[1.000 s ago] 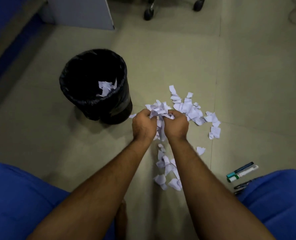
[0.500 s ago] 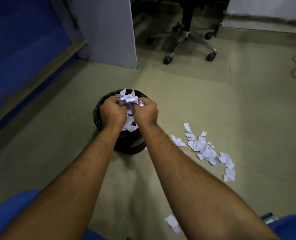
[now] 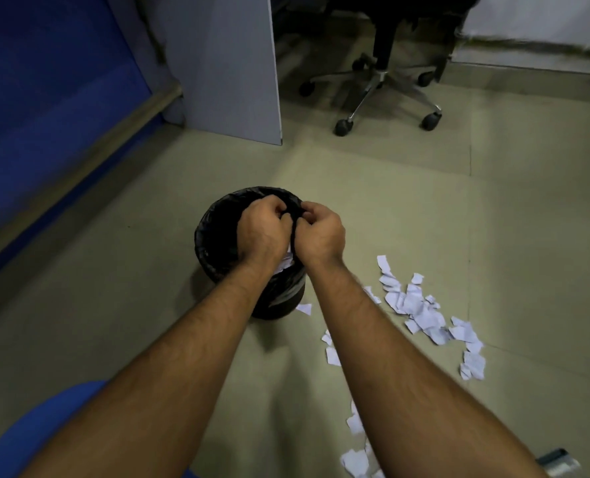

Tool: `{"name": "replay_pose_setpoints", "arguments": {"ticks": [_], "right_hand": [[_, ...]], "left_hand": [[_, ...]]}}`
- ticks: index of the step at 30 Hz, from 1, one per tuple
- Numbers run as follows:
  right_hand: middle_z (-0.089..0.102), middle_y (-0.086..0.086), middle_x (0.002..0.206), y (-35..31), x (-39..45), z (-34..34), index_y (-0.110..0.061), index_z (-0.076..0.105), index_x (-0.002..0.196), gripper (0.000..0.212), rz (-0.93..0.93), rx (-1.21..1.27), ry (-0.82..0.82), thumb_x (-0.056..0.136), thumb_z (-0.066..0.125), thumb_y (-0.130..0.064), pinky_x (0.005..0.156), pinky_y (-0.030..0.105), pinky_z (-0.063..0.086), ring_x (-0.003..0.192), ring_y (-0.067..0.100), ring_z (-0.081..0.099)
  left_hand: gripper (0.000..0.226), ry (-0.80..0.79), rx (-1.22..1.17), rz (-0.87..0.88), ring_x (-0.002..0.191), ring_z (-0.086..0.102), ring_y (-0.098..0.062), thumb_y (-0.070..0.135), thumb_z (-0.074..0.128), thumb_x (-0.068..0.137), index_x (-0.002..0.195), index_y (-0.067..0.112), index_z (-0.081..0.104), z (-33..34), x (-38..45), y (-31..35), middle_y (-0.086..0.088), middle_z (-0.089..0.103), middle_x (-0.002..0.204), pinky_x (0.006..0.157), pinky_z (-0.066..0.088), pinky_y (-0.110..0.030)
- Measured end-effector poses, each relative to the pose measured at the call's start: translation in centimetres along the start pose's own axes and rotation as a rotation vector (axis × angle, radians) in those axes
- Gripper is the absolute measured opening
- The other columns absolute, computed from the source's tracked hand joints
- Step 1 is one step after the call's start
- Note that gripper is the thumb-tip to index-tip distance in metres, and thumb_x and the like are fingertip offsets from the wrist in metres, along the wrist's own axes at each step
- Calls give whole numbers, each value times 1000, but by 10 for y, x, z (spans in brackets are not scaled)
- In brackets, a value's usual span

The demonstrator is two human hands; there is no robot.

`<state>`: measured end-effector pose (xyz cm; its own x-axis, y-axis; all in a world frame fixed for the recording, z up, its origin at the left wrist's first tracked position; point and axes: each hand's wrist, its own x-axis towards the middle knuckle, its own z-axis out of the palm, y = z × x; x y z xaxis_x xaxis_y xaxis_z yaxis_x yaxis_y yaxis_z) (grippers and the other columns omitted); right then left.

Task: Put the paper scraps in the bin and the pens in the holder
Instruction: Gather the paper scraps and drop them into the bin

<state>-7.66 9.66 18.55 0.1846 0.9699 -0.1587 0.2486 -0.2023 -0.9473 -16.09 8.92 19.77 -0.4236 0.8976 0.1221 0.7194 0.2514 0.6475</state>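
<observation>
A black bin [image 3: 217,232] lined with a black bag stands on the floor. My left hand [image 3: 261,232] and my right hand [image 3: 321,234] are side by side over its mouth, backs up, fingers curled downward. A sliver of white paper scraps [image 3: 288,257] shows between and under the palms, and the rest of what they hold is hidden. More paper scraps [image 3: 421,312] lie on the floor right of the bin, and others [image 3: 354,460] trail toward me. The end of a pen [image 3: 557,460] shows at the bottom right. No holder is in view.
A grey partition panel [image 3: 231,63] stands behind the bin, and a wheeled office chair [image 3: 383,81] is at the back right. A blue wall with a skirting ledge [image 3: 45,98] runs along the left. My blue-clad knee [image 3: 45,436] is at the bottom left.
Both hands carried a bunch of scraps from the floor pile up over the bin. The scraps that stuck out above the fingers are gone, and the hands have turned backs up and lowered.
</observation>
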Motion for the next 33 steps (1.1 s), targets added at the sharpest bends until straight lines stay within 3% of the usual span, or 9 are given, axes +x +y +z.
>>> {"name": "replay_pose_setpoints", "arguments": {"ticks": [4, 7, 14, 18, 22, 25, 28, 31, 33], "right_hand": [[75, -1, 102, 20, 17, -35, -24, 73, 108, 28, 25, 51, 203, 87, 56, -14, 87, 29, 54, 95, 19, 69], [74, -2, 101, 49, 27, -74, -23, 73, 109, 29, 95, 9, 306, 87, 57, -13, 79, 22, 47, 94, 17, 68], [71, 10, 112, 184, 27, -141, -13, 71, 110, 29, 184, -260, 317, 85, 56, -16, 88, 31, 49, 106, 29, 65], [58, 16, 130, 274, 23, -169, -17, 57, 130, 58, 252, -736, 235, 80, 63, -46, 95, 43, 44, 123, 38, 52], [30, 15, 157, 309, 20, -190, -20, 30, 151, 97, 369, -843, 285, 76, 63, -71, 113, 55, 24, 147, 39, 22], [15, 13, 163, 322, 27, -199, -26, 20, 155, 92, 430, -783, 278, 82, 58, -67, 114, 59, 20, 151, 36, 10], [18, 7, 162, 334, 32, -209, -35, 22, 153, 80, 468, -732, 238, 86, 53, -65, 111, 61, 26, 150, 33, 14], [35, 4, 152, 336, 26, -201, -34, 39, 145, 60, 352, -861, 114, 90, 51, -54, 105, 54, 33, 141, 32, 30], [45, 7, 144, 331, 15, -192, -31, 46, 142, 55, 244, -871, 81, 90, 51, -48, 99, 48, 39, 131, 33, 42]], "left_hand": [[16, -84, -83, 57, 82, 66, -19, 18, 61, 85, 97, 18, 71, 28, -11, 31, 0, 72, 86, 76, 53, -27], [20, -286, -28, 169, 92, 67, -27, 22, 60, 85, 102, 19, 71, 74, -29, 49, -6, 74, 95, 80, 54, -32], [33, -625, 98, 205, 111, 61, -30, 15, 55, 88, 119, 18, 64, 185, -86, 31, -9, 68, 117, 88, 47, -31], [47, -743, 293, 248, 121, 54, -33, 16, 56, 86, 132, 15, 47, 247, -111, 5, -13, 55, 130, 93, 46, -39], [56, -667, 397, 315, 123, 49, -36, 27, 57, 87, 138, 17, 39, 294, -128, 11, -15, 46, 137, 92, 45, -44], [77, -621, 534, 567, 138, 32, -41, 49, 55, 86, 151, 22, 25, 320, -129, 24, -17, 26, 155, 103, 35, -52], [80, -800, 586, 616, 144, 19, -44, 59, 52, 85, 152, 29, 22, 346, -123, 26, -13, 13, 161, 110, 25, -62], [69, -922, 609, 568, 142, 23, -42, 54, 48, 86, 148, 34, 28, 343, -128, 9, -10, 15, 160, 108, 34, -58], [55, -876, 621, 539, 132, 40, -38, 46, 48, 89, 140, 29, 41, 328, -138, -1, -11, 37, 149, 102, 41, -52]]}}
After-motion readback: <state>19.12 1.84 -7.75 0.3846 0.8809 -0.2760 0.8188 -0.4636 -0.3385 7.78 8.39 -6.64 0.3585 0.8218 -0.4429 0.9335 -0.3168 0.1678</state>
